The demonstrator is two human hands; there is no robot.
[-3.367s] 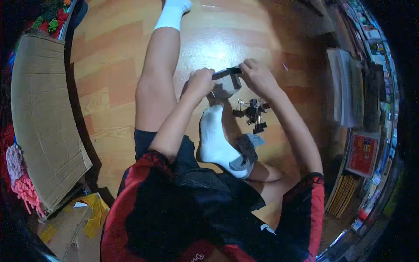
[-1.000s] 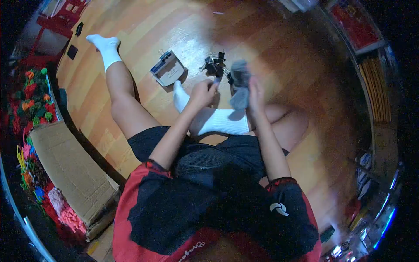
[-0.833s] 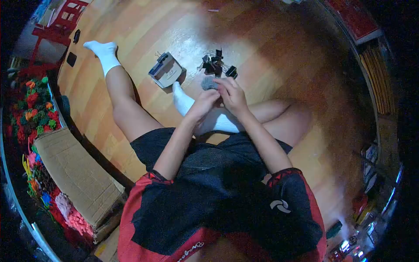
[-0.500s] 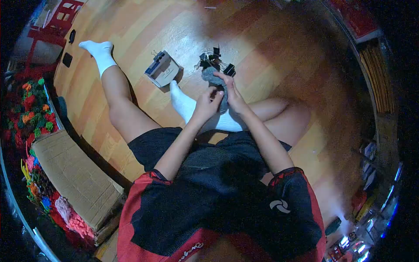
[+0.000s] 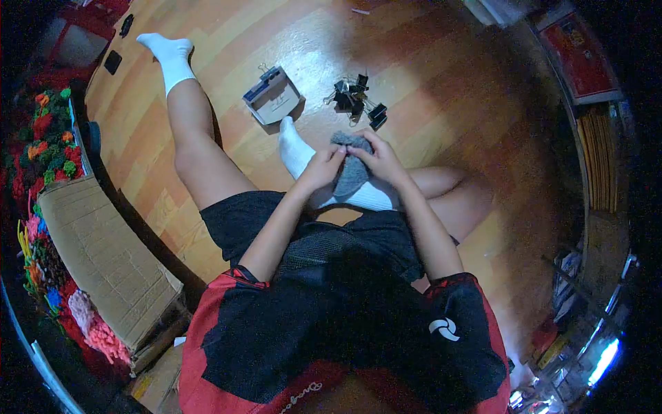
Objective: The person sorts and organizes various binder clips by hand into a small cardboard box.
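Observation:
A fuzzy grey cloth (image 5: pixel 352 181) is spread between my two hands, above the white-socked ankle of my folded leg. My left hand (image 5: pixel 324 168) pinches its left side with thumb and fingers. On the other side, my right hand (image 5: pixel 383 161) has its thumb pressed on the front of the cloth and its fingers curled behind the top edge. Just beyond lies a pile of black binder clips (image 5: pixel 357 100) on the floor. Left of that pile stands a small open-looking box (image 5: pixel 279 103) with a large binder clip (image 5: pixel 264 83) at its back edge.
A long cardboard box (image 5: pixel 103 255) lies at the left, beside colourful yarn bundles (image 5: pixel 52 148). A dark phone-like object (image 5: pixel 113 62) rests on the wooden floor (image 5: pixel 441 83) at far left. Stacked brown sheets (image 5: pixel 598 162) and a red box (image 5: pixel 579 58) line the right.
The cloth, earlier bunched and stretching toward the clips, is now drawn nearer and opened flatter between both hands. My right hand has turned to pinch it. The camera view has shifted slightly.

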